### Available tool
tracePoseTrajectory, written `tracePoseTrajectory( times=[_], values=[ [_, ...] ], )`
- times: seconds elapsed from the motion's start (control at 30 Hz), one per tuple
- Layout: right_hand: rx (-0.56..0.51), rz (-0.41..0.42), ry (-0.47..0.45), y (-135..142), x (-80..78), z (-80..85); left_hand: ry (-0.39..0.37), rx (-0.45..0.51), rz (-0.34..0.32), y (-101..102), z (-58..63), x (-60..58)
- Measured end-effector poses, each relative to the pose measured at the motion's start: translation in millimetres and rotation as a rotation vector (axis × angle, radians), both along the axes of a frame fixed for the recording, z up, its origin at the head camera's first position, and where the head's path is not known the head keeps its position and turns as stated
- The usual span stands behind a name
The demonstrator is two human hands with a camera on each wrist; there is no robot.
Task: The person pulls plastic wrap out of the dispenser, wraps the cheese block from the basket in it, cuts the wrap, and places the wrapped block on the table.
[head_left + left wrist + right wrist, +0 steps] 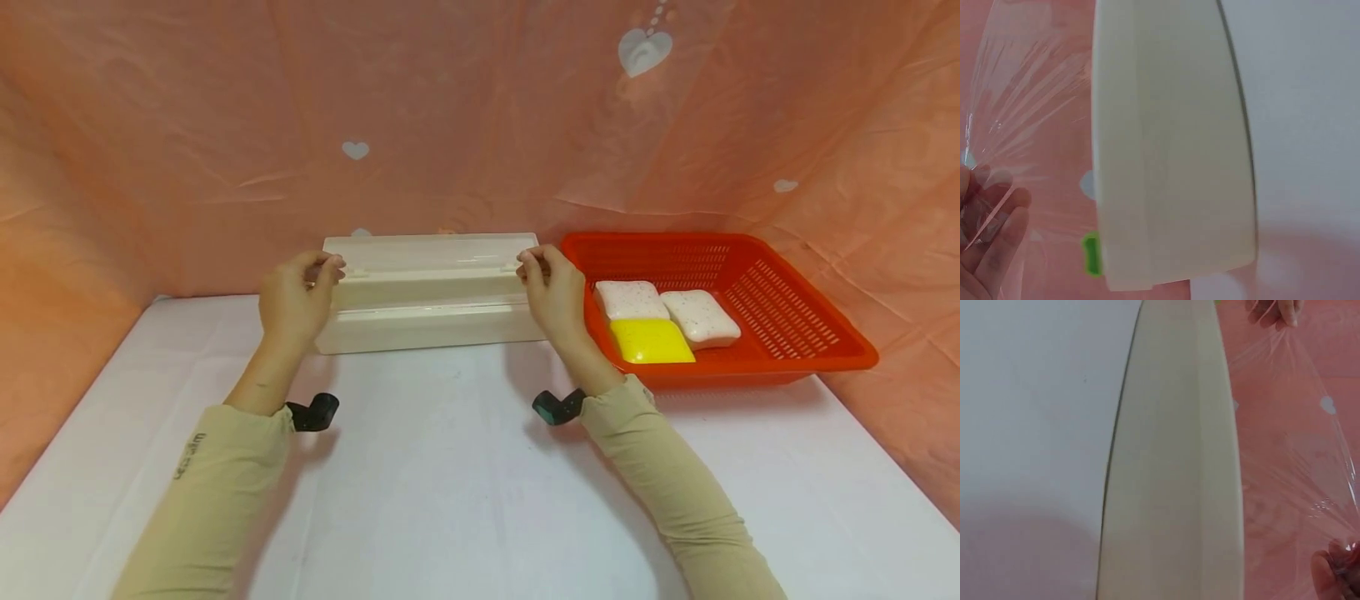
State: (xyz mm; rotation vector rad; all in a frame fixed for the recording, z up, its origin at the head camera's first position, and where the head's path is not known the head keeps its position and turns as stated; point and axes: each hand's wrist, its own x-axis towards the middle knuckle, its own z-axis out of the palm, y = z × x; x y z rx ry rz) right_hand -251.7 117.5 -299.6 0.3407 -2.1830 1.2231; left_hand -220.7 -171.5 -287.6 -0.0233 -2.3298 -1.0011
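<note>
A long cream-coloured cling film dispenser [435, 327] lies across the far part of the table with its lid [427, 250] raised. Clear cling film [1041, 94] stretches up from it, creased toward the places where it is held. At its left corner my left hand [296, 300] pinches the film between thumb and fingers. My right hand [557, 292] pinches the right corner, near the dispenser's right end. The film is hard to make out in the head view but shows in both wrist views. A small green piece [1092, 253] sticks out from the dispenser's edge.
A red plastic basket [795, 362] stands right of the dispenser, close to my right hand. It holds two white speckled blocks [701, 317] and a yellow block [651, 341]. A white cloth [427, 483] covers the table, with orange curtain [450, 108] behind and at both sides.
</note>
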Motion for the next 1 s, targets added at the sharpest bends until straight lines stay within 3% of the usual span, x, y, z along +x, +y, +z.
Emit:
tracePoseTrajectory(
  times=[0.27, 0.47, 0.6, 0.73, 0.87, 1.0],
  values=[
    [-0.137, 0.134, -0.122, 5, 3.7, 8.7, 0.047, 0.056, -0.054, -5, 11.4, 3.4],
    [-0.125, 0.213, -0.170, 8, 5.2, 14.5, 0.062, 0.070, -0.089, -7, 21.3, 6.5],
    [-0.070, 0.186, -0.187, 11, 7.1, 19.7, 0.042, 0.064, -0.088, -7, 26.5, 8.5],
    [-0.016, 0.098, -0.156, 13, 9.4, 26.6, 0.026, 0.094, -0.088, -8, 29.4, 9.6],
    [-0.025, 0.053, -0.110, 15, 8.8, 31.9, 0.014, 0.168, -0.114, -9, 32.4, 9.7],
    [-0.069, 0.069, -0.115, 18, 8.2, 37.6, 0.026, 0.225, -0.139, -9, 36.4, 9.7]
  ],
)
